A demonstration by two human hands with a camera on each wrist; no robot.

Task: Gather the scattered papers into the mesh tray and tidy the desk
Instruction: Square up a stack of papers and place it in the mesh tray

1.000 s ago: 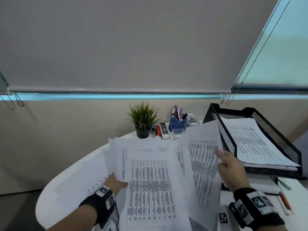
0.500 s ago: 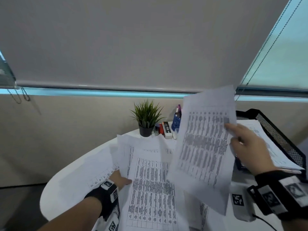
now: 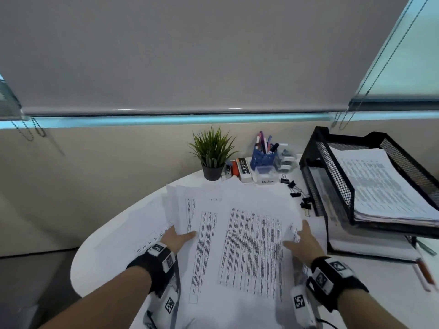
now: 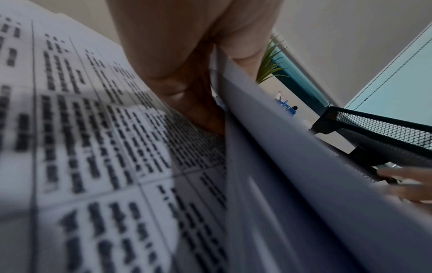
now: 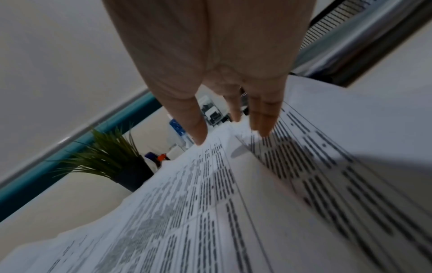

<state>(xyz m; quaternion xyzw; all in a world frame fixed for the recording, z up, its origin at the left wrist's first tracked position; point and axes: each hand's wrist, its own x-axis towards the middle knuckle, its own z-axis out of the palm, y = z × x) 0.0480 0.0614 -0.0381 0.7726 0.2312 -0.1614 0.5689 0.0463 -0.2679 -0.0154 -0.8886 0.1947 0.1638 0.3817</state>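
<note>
On the white bench (image 3: 107,252), the left hand (image 3: 177,238) grips the left edge of the loose papers (image 3: 244,245), thumb above and fingers (image 4: 187,96) curled beneath. The right hand (image 3: 303,243) hovers at their right edge, fingers (image 5: 264,118) straight and released. Far behind stand a potted plant (image 3: 212,154) and pen cup (image 3: 262,157). Right, the mesh tray (image 3: 332,176) holds stacked sheets.
</note>
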